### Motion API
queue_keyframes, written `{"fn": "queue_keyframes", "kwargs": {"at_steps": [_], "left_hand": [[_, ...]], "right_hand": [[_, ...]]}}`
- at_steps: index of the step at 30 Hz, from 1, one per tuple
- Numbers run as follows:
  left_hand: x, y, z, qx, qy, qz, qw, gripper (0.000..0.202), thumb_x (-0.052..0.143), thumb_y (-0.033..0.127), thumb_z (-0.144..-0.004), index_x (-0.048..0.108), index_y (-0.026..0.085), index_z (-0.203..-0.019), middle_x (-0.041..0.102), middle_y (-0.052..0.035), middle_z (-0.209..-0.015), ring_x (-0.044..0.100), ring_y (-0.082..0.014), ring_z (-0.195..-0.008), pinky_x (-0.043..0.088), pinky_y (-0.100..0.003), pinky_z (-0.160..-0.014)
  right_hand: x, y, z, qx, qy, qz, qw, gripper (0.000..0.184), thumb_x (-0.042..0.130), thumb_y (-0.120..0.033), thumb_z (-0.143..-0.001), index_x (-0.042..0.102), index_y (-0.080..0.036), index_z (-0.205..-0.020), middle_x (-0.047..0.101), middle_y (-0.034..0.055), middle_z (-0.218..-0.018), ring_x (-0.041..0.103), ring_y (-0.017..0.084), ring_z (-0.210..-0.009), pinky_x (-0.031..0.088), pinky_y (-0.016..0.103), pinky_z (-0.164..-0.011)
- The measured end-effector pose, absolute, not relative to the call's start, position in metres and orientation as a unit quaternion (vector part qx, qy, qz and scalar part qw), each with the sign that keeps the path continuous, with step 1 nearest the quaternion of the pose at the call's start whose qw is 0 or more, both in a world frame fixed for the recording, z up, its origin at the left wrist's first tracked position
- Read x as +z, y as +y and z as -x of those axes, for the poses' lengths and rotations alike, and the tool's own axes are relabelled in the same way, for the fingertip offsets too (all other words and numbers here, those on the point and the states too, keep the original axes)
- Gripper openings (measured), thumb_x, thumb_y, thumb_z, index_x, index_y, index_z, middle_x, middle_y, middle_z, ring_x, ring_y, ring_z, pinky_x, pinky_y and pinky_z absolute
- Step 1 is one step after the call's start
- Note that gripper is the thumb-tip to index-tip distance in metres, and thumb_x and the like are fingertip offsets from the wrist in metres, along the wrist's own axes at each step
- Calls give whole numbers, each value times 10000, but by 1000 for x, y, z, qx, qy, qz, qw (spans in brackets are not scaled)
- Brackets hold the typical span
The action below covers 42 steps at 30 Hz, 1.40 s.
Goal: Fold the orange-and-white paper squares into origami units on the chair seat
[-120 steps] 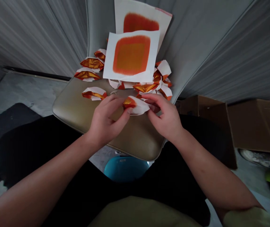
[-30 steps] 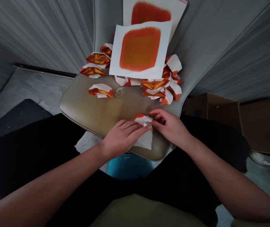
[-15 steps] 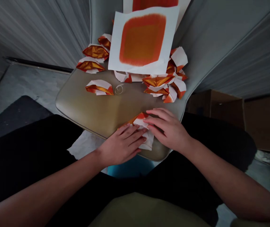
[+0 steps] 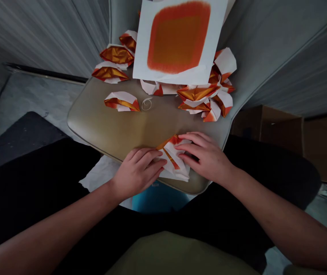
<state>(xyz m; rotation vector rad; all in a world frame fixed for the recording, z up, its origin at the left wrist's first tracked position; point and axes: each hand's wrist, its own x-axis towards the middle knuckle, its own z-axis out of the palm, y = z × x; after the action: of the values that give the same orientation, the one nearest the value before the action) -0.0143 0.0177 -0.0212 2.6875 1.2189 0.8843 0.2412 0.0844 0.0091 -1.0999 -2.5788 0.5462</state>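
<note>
A sheet of joss paper (image 4: 173, 156), white with orange and gold, lies partly folded on the front of the chair seat. My left hand (image 4: 139, 170) grips its left edge, fingers bent together over the paper and thumb out of sight. At its right side, my right hand (image 4: 205, 154) holds the sheet down with bent fingertips on the orange corner and white flap. A narrow gold strip shows between the flaps. Beyond my hands, a single folded paper ingot (image 4: 121, 102) sits beside a thin curled strip (image 4: 146, 103).
Flat joss paper sheets (image 4: 177, 38) lean toward the chair back. Several folded ingots pile up on their left (image 4: 116, 55) and right (image 4: 199, 93). A cardboard box (image 4: 280, 131) stands at right, and something blue (image 4: 160, 198) shows under the seat (image 4: 94, 118).
My left hand has drawn back leftward from the paper's top, its fingers now bent, uncovering the gold strip. My right hand stays at the right edge. The view has shifted slightly.
</note>
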Motion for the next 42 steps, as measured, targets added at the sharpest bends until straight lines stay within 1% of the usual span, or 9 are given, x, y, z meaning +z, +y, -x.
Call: {"fn": "queue_keyframes", "kwargs": {"at_steps": [7, 12, 17, 20, 23, 28, 32, 37, 42], "left_hand": [[-20, 17, 16, 286, 394, -872, 59, 215, 633, 214, -958, 707, 202, -1159, 748, -84, -1184, 692, -252, -1103, 573, -406, -930], [-20, 24, 28, 296, 379, -867, 127, 363, 552, 98, -949, 611, 169, -1299, 748, -94, -1214, 692, -229, -1166, 579, -399, -979], [-21, 22, 33, 264, 376, -886, 59, 260, 645, 152, -942, 657, 201, -1197, 736, -95, -1230, 677, -268, -1200, 577, -415, -974], [-21, 18, 35, 264, 377, -888, -9, 253, 702, 187, -923, 671, 202, -1174, 749, -85, -1150, 704, -264, -1086, 578, -396, -895], [-23, 16, 37, 258, 367, -894, -21, 254, 700, 199, -929, 675, 200, -1181, 753, -68, -1103, 706, -236, -1023, 565, -368, -865], [-29, 12, 38, 235, 366, -900, -12, 327, 662, 254, -950, 668, 172, -1267, 726, -112, -1187, 678, -267, -1110, 555, -398, -910], [-34, 7, 38, 224, 370, -901, -18, 409, 654, 310, -955, 657, 152, -1332, 699, -154, -1269, 643, -306, -1194, 531, -440, -989], [-39, 0, 39, 202, 386, -900, -19, 487, 585, 349, -995, 580, 191, -1455, 683, -139, -1375, 620, -307, -1289, 506, -471, -1065], [-46, -6, 42, 167, 408, -897, -26, 490, 538, 376, -1017, 562, 205, -1476, 640, -122, -1455, 565, -300, -1392, 453, -501, -1159]], "right_hand": [[10, 81, -247, 181, -911, 357, 100, 351, 694, -360, -939, 706, -238, -1268, 620, 110, -1440, 555, 322, -1331, 483, 546, -1126], [9, 78, -252, 188, -911, 357, 83, 516, 762, -420, -885, 654, -250, -1360, 555, 102, -1529, 485, 354, -1425, 450, 577, -1166], [7, 75, -255, 203, -910, 352, 78, 602, 741, -505, -888, 607, -269, -1425, 503, 102, -1582, 425, 360, -1488, 413, 588, -1200], [7, 75, -257, 206, -914, 343, 70, 677, 764, -505, -865, 571, -254, -1463, 466, 109, -1612, 384, 362, -1517, 395, 583, -1217], [8, 76, -259, 215, -916, 334, 59, 787, 819, -509, -806, 531, -271, -1499, 433, 113, -1636, 362, 375, -1531, 389, 602, -1215], [7, 77, -260, 200, -924, 323, 46, 877, 853, -516, -763, 520, -202, -1511, 404, 148, -1652, 350, 381, -1535, 364, 576, -1240], [5, 75, -261, 198, -923, 328, 45, 905, 851, -523, -760, 496, -217, -1534, 356, 143, -1682, 323, 367, -1555, 335, 570, -1258], [-1, 73, -264, 196, -920, 338, 38, 903, 835, -532, -777, 481, -223, -1548, 304, 141, -1708, 276, 371, -1579, 301, 579, -1272], [-4, 72, -266, 199, -923, 328, 46, 926, 787, -583, -808, 414, -259, -1591, 255, 122, -1728, 238, 385, -1590, 291, 625, -1261]]}}
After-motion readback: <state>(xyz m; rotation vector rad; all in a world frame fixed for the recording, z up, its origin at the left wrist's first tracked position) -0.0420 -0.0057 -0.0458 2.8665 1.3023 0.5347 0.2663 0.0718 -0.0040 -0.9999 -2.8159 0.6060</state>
